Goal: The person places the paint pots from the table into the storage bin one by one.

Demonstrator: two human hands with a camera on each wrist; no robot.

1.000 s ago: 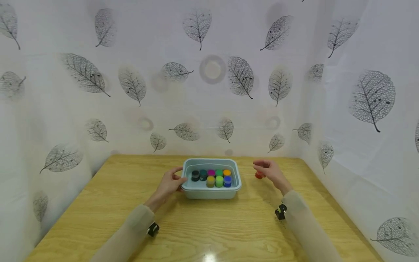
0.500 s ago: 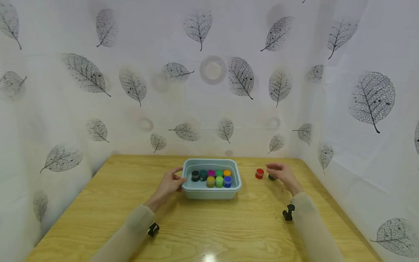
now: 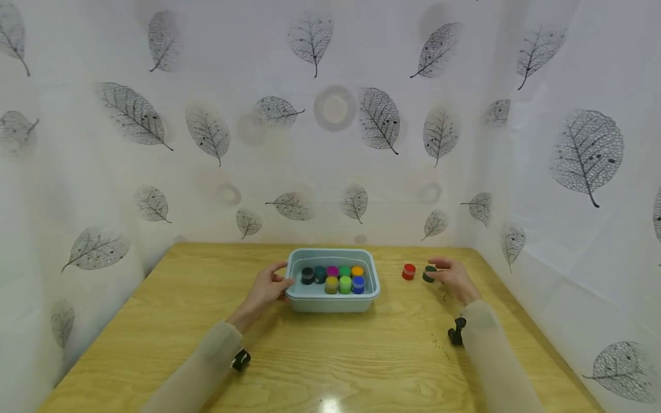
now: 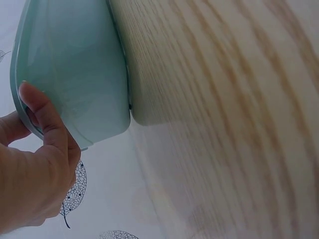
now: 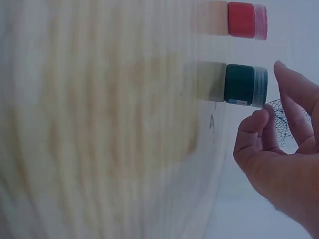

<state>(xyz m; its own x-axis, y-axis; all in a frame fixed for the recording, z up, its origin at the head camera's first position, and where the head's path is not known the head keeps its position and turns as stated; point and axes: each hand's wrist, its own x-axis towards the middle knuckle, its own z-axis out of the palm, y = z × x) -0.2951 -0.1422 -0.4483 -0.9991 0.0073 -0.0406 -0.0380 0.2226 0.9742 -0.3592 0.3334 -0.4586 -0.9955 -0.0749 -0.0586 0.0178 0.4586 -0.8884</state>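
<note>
My left hand [image 3: 265,287] pinches the left rim of a light blue-green plastic tub [image 3: 330,305]. In the left wrist view the fingers [image 4: 47,117] bend over the edge of that tub [image 4: 82,64]. Several small paint jars stand inside, among them a black jar [image 3: 307,276], a blue jar [image 3: 358,285] and a lime jar [image 3: 345,285]. On the table to the right are a red jar [image 3: 408,272] and a dark green jar [image 3: 429,274]. My right hand [image 3: 454,279] is beside the green one, thumb and fingers apart around its clear lid in the right wrist view.
The wooden table [image 3: 320,355] carries the tub and jars. A white curtain [image 3: 330,160] printed with grey leaves hangs behind it and along both sides. Small dark specks [image 3: 438,343] lie near my right wrist.
My right hand has left the red jar and moved right to the dark green one, then drawn slightly away from it. The left hand and tub have stayed put.
</note>
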